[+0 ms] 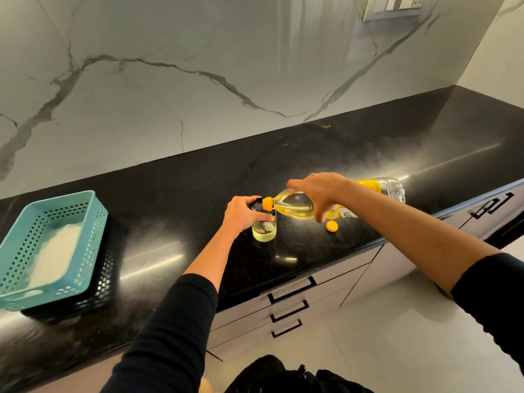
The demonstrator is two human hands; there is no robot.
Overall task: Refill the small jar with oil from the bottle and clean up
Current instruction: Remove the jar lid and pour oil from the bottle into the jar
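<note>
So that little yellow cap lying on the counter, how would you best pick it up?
Pinch the yellow cap across its round side wall, coming straight down from above. It lies flat and low on the black counter, so there is nothing to get under. The tilted oil bottle in the right hand hangs just behind it, so the near side looks clearest.
</note>
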